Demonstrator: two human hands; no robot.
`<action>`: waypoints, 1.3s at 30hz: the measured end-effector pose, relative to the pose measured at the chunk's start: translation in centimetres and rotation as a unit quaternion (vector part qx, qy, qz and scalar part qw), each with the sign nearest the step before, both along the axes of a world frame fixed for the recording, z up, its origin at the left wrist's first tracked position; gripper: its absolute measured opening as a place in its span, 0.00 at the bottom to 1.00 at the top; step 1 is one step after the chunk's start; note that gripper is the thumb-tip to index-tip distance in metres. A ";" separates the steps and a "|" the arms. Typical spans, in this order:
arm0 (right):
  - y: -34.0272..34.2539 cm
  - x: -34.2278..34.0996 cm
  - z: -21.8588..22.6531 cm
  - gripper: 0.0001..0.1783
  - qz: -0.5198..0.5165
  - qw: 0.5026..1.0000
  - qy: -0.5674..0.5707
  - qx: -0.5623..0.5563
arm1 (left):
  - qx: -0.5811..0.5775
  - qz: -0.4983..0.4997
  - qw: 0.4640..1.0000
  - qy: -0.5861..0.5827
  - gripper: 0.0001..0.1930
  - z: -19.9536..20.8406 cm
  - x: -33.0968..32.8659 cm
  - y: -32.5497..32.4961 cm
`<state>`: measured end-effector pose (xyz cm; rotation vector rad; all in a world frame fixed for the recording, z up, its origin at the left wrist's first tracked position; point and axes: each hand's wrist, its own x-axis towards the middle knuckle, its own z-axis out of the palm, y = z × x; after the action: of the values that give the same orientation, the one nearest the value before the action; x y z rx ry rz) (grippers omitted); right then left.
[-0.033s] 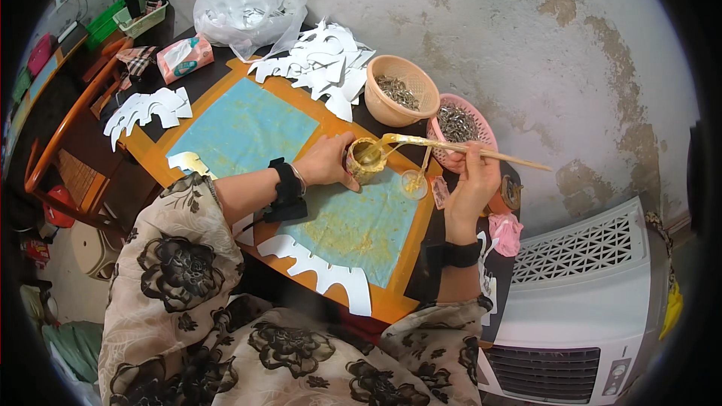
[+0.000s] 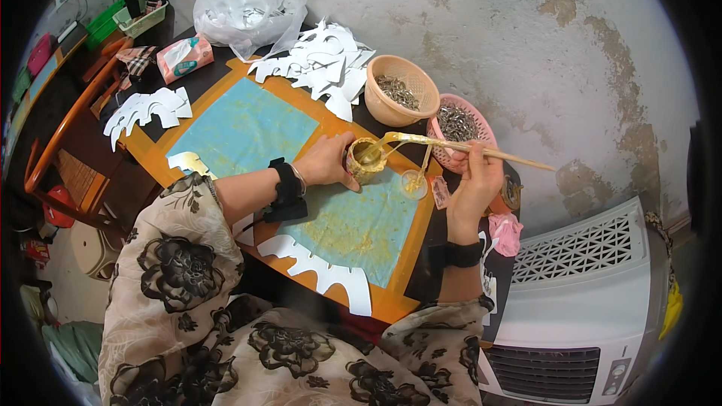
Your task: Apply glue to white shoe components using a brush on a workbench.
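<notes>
My left hand (image 2: 329, 159) is wrapped round a small can (image 2: 367, 168) crusted with yellow glue and steadies it on the board. In my right hand (image 2: 475, 179) is a long wooden-handled brush (image 2: 444, 144), gripped near the middle. Its yellow-coated tip is over the can's rim, and a strand of glue shows beside the can. To the right of the can stands a small clear cup (image 2: 414, 184) with yellow residue and a thin stick in it. A notched white card piece (image 2: 323, 271) lies at the board's near edge.
The board has orange edges and a blue sheet (image 2: 241, 128). Behind are a pile of white cut pieces (image 2: 323, 60), a plastic bag (image 2: 248, 15) and a tissue pack (image 2: 184, 59). Baskets of metal clips, peach (image 2: 382, 109) and pink (image 2: 489, 131), stand right. An air cooler (image 2: 571, 293) is beside the table.
My right hand has shifted very slightly to the right with the brush. The left hand and the can have stayed in place.
</notes>
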<state>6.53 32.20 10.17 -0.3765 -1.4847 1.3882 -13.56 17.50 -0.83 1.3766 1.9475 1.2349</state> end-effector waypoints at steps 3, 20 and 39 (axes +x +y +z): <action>0.1 -0.2 0.8 0.09 -0.027 0.998 0.032 0.048 | -0.001 0.005 1.000 0.011 0.40 -0.3 0.0 0.0; 0.9 0.1 6.5 0.10 -0.036 0.989 0.107 0.092 | -0.011 0.003 1.000 0.009 0.41 -0.3 -0.1 0.1; 1.2 0.6 6.9 0.14 -0.008 0.989 0.126 -0.070 | -0.066 0.005 0.995 0.068 0.50 -0.3 0.2 -0.1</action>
<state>7.16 33.42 17.06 -0.2868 -1.1795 1.4732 -13.37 17.36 -1.15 1.4178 2.0895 1.0202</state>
